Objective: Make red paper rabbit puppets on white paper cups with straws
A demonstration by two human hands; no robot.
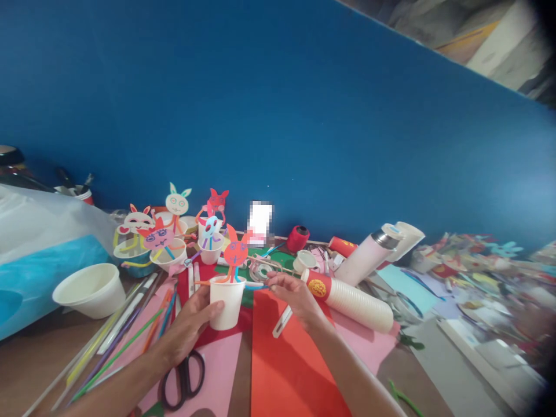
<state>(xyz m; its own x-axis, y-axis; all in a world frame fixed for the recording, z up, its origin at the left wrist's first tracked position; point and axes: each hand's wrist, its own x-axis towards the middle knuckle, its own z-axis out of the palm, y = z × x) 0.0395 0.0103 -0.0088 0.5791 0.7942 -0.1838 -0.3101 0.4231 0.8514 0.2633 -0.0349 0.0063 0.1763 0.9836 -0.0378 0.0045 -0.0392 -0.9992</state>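
Observation:
My left hand [195,315] is closed around a white paper cup [226,307], its thumb on the front. An orange paper animal face [236,253] with long ears stands above the cup on pipe-cleaner stems. An orange pipe cleaner [202,283] sticks out on the cup's left side. To the right extends a blue pipe cleaner [252,285], its outer end pinched in the fingertips of my right hand [293,295]. Below that hand lies a pale slim cutter [282,322] on orange paper [291,365]. Black scissors handles [182,379] rest under my left forearm.
Finished-looking cup figures [165,252] stand behind on the left, near a white paper bowl [91,289]. Loose pipe cleaners [117,347] lie at left. Stacked cups [356,304], a flask [369,252] and red thread [298,238] are at right. A blue wall [260,116] rises behind.

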